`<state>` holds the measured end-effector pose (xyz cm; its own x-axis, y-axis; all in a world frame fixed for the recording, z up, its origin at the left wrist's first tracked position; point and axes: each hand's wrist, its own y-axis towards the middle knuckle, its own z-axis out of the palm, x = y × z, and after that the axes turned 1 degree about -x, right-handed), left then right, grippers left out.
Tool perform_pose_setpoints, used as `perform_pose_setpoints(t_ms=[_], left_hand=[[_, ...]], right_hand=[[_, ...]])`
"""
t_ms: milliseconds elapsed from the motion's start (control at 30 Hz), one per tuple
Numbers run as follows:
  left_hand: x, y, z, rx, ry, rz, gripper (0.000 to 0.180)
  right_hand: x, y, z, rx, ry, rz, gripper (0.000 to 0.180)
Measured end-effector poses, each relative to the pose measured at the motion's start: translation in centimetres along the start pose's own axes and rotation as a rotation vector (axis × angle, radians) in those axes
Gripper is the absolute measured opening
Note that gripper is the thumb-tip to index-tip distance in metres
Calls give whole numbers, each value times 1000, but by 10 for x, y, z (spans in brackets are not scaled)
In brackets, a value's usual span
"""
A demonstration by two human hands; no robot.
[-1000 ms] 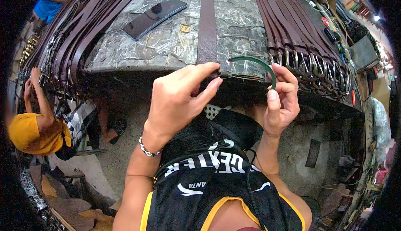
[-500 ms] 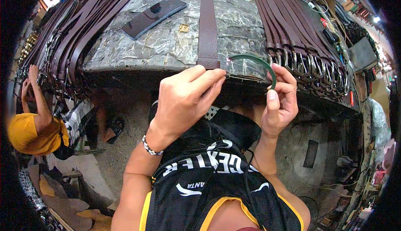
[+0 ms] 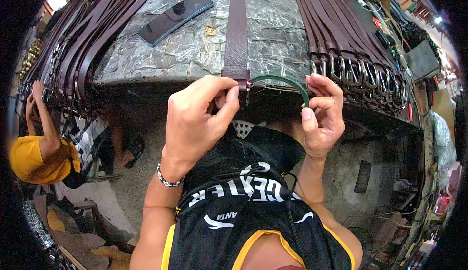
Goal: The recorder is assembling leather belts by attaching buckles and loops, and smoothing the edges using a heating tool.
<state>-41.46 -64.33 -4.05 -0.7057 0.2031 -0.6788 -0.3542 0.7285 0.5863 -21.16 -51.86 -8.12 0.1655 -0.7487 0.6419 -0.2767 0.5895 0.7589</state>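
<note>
Pinching a curved green strip (image 3: 287,83) in the right hand (image 3: 324,119), with a tight grip of thumb and fingers on the right-hand end. Arching from that grip along the near edge of the table (image 3: 161,62), and ending leftward in a pinkish tip at the near end of a brown strap (image 3: 236,31); being unable to confirm contact there. Recording the brown strap as lying straight down the middle of the table, toward the near edge.

Holding the left hand (image 3: 200,114) at that same end, with index fingertip and thumb tip almost together in a narrow grip; being unable to tell, behind the fingers, of any hold on the strap. Wearing a black-and-white bracelet (image 3: 168,177) on the left wrist and a black jersey (image 3: 273,216) with yellow edging.

Noting on the table a dark smartphone (image 3: 176,20), slantwise to the left of the strap. Noting also a row of straps (image 3: 334,21) to the right, with silvery buckles (image 3: 353,70) near the edge, and a thick bunch of straps (image 3: 114,31) to the left. Observing a person in a yellow shirt (image 3: 41,160) at far left, with hands raised near that bunch.
</note>
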Motion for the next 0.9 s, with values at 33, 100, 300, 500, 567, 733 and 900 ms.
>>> perform_pose_setpoints(t_ms=[33,100,300,500,567,733,900], left_hand=[[-1,1,0,-11,8,4,6],[0,1,0,-22,16,8,6],[0,1,0,-38,6,10,6],[1,1,-1,-19,-11,-19,5],[3,1,0,-28,-6,13,5],[2,1,0,-31,-13,-2,5],[1,1,-1,-29,-15,-4,6]], right_hand=[[0,0,1,0,0,0,11],[1,1,2,-3,-7,-5,10],[2,1,2,6,-59,-18,12],[3,1,3,12,-68,-13,12],[3,1,3,12,-70,-11,12],[3,1,4,9,-72,-18,12],[3,1,4,19,-103,-23,12]])
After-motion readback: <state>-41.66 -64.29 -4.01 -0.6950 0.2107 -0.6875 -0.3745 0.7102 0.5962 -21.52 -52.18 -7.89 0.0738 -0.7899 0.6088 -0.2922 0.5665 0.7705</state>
